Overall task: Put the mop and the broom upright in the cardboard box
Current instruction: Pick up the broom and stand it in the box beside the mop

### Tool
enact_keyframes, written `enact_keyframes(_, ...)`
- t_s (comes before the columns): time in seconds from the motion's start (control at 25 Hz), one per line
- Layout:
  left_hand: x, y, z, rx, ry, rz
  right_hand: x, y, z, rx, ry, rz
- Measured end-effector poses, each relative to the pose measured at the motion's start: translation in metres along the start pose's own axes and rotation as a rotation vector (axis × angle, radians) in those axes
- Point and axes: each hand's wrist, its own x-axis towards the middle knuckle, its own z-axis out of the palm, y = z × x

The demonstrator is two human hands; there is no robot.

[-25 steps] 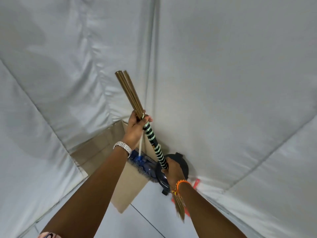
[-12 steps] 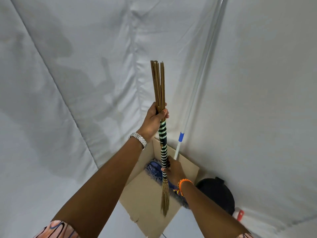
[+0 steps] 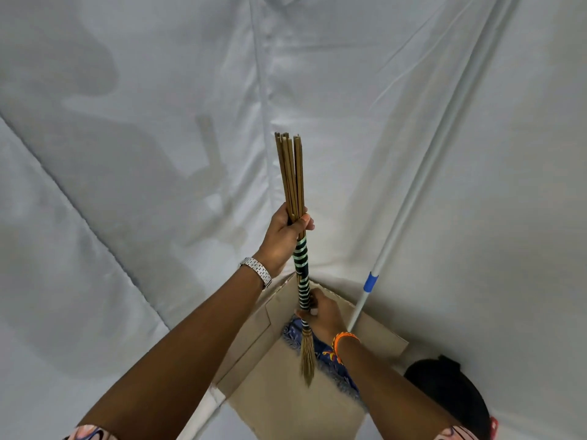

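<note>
Both hands hold the broom [image 3: 300, 281] upright over the open cardboard box [image 3: 286, 404], which sits in a corner where white sheeting [image 3: 133, 147] covers the walls. The left hand [image 3: 283, 238] is wrapped around the broom high up, its fingers [image 3: 306, 221] closed on the bundle of brown sticks just above the green and black striped binding, with the stick ends rising free above the fist. A silver watch [image 3: 258, 274] sits on that wrist. The right hand [image 3: 322, 314] grips lower down, its fingers closed around the bottom of the striped binding, and an orange bracelet [image 3: 343, 339] circles its wrist. Below this hand the thin straw tail of the broom hangs down inside the mouth of the box; whether it touches the bottom cannot be told. The mop [image 3: 409, 211] is already in the box: its blue fringed head lies against the far inner side, partly hidden behind the right forearm, and its pale pole, with a blue band low down, leans up and to the right against the sheeting. A black round object [image 3: 451, 392] sits on the floor just beside the box, to its right.
</note>
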Motion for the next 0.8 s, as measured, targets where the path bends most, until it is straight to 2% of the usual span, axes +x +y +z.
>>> enact_keyframes(0.16, 0.045, -0.037, -0.023, -0.002, -0.057, -0.074, 0.05, 0.001, 0.031, -0.022, 0.071, 0.044)
enact_keyframes(0.32, 0.105, -0.102, -0.043, 0.072, -0.229, -0.138, 0.127, 0.026, 0.074, -0.027, 0.151, 0.131)
enact_keyframes(0.52, 0.169, -0.207, -0.071, 0.161, -0.379, -0.171, 0.215, 0.091, 0.129, -0.071, 0.112, 0.215)
enact_keyframes(0.8, 0.205, -0.306, -0.101, 0.213, -0.359, -0.281, 0.279, 0.169, 0.172, -0.164, 0.038, 0.273)
